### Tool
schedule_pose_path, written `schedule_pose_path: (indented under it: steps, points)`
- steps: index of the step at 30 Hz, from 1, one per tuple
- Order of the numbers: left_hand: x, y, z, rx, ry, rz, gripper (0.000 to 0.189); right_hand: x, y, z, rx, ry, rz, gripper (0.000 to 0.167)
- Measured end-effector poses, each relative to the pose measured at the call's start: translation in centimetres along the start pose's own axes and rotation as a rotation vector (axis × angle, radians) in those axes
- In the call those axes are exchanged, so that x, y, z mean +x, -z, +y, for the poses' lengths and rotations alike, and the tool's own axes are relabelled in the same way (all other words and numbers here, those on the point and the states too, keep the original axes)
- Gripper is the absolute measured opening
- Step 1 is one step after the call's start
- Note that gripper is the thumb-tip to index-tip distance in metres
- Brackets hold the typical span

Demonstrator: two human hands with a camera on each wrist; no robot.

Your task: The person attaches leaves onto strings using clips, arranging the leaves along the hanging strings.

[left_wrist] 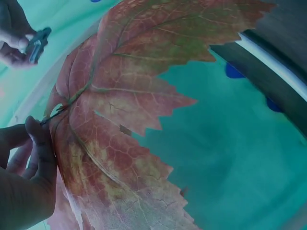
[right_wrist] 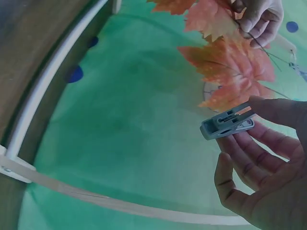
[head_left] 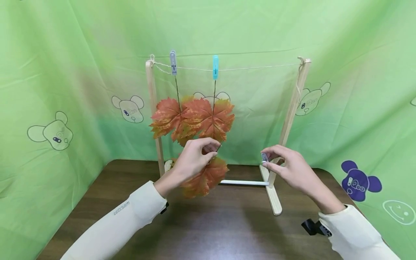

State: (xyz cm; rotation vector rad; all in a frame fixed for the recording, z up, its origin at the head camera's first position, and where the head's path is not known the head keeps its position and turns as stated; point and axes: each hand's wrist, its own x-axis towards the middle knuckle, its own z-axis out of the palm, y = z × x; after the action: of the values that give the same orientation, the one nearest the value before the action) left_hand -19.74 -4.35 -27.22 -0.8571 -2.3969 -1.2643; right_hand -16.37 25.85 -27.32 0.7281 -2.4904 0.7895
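Note:
My left hand pinches the thin stem of an orange-red artificial maple leaf between thumb and fingers. That leaf fills much of the left wrist view. To the right, my right hand holds a small grey clothespin between thumb and fingers. Behind the left hand, two similar leaves hang by their stems from a string. A grey-purple clothespin clips the left leaf; a light-blue clothespin clips the right leaf. These two leaves overlap.
The string is tied between two wooden posts, the left post and the right post. A white rod runs low between them. The frame stands on a dark wooden table, with a green printed curtain around it.

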Motion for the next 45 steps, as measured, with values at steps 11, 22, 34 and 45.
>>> schedule_pose_path:
  steps: [11,22,34,45]
  points:
    - [2.1,-1.6,2.5,-0.074,0.0,0.105,0.018,1.8,1.1,-1.1,0.066,0.001,0.092,0.026]
    - [5.1,-2.8,4.4,-0.223,0.031,0.171,0.016,3.8,3.1,-1.7,0.136,-0.065,0.142,0.029]
    - [8.2,-4.0,5.9,-0.298,0.008,0.239,0.015,6.3,4.6,-2.1,0.318,-0.09,0.242,0.033]
    - [10.2,-4.6,7.2,-0.357,0.046,0.236,0.015,9.2,5.7,-2.5,0.721,-0.006,0.341,0.028]
